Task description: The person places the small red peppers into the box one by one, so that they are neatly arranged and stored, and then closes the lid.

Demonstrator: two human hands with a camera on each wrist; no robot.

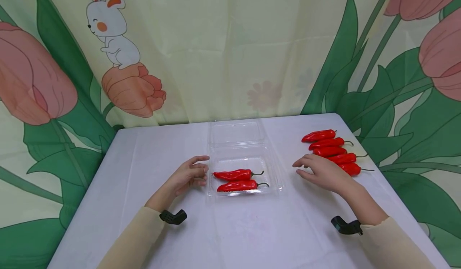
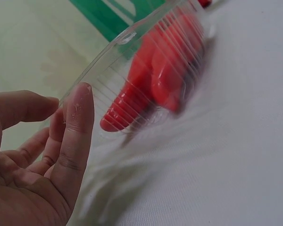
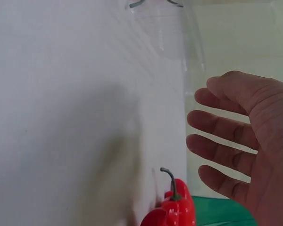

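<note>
A clear plastic clamshell box point(image 1: 271, 165) lies with its lid folded back on the white table. Two red peppers point(image 1: 237, 175) with green stems lie side by side in its base. At the box's left rim is my left hand point(image 1: 189, 177), fingers loosely bent and fingertips right at the edge. The left wrist view has the thumb and a finger beside the rim point(image 2: 111, 47), with the red peppers point(image 2: 141, 70) behind the ribbed wall. My right hand point(image 1: 324, 173) hovers palm down, fingers relaxed and holding nothing, partly covering a row of several red peppers point(image 1: 328, 142).
The row of peppers runs along the right side of the white-covered table point(image 1: 252, 233). A curtain point(image 1: 216, 53) printed with tulips and a rabbit hangs close behind the table. The open lid point(image 1: 235, 133) reaches almost to the table's back edge.
</note>
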